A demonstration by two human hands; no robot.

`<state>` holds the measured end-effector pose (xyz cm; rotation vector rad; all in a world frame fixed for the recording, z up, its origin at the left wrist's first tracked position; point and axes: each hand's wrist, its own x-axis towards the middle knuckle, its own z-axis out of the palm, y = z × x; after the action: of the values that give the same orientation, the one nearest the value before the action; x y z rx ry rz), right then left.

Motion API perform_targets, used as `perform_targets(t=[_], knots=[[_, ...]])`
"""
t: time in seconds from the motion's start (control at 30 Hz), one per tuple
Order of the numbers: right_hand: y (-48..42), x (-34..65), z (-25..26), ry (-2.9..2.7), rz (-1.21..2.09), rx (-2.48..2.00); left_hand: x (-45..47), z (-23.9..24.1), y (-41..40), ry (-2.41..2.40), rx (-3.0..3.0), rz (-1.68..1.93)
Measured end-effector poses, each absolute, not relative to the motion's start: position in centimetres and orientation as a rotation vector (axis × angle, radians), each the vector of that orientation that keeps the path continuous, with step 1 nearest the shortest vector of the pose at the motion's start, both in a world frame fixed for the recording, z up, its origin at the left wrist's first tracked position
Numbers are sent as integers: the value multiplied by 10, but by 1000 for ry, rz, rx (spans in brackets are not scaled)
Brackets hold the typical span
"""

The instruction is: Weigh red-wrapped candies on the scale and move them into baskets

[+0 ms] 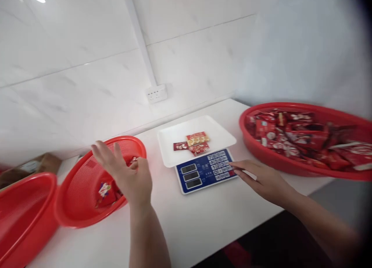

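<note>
A digital scale (207, 169) with a blue keypad panel stands on the white table, its white weighing tray (171, 134) behind the panel. On the tray lie several small snack packets (198, 139), red and one partly yellow. My right hand (261, 181) is at the right side of the keypad, fingertips at or just above the keys, fingers stretched and holding nothing. Raised over the middle red basket (69, 206) is my left hand (128, 173), empty with its fingers spread. That basket holds a few red packets (107, 192), partly hidden behind the hand.
A large red basket (247, 138) heaped with red snack packets (305, 138) stands at the right. Another red basket (26, 229) is at the far left, with a cardboard box (35, 167) behind it. A wall socket (157, 93) sits above the white table (186, 225).
</note>
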<state>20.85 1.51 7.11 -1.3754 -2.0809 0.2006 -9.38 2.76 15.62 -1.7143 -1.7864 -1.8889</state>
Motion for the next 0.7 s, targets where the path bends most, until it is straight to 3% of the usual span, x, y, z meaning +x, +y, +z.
perform_targets(t=[0.1, 0.23, 0.33, 0.5, 0.7], knots=[[13, 231, 88, -2107, 100, -1443, -93, 156, 26, -1801, -2196, -1927], [24, 288, 109, -2097, -50, -1726, -85, 154, 24, -1826, -3059, -1080], [41, 341, 119, -2087, -161, -2003, -80, 150, 23, -1764, -3214, -624], [68, 391, 120, -1976, -123, -2547, -84, 143, 26, -1774, -3044, -692], [76, 383, 119, -1876, 12, -2596, -86, 142, 28, -1745, -3062, -618]])
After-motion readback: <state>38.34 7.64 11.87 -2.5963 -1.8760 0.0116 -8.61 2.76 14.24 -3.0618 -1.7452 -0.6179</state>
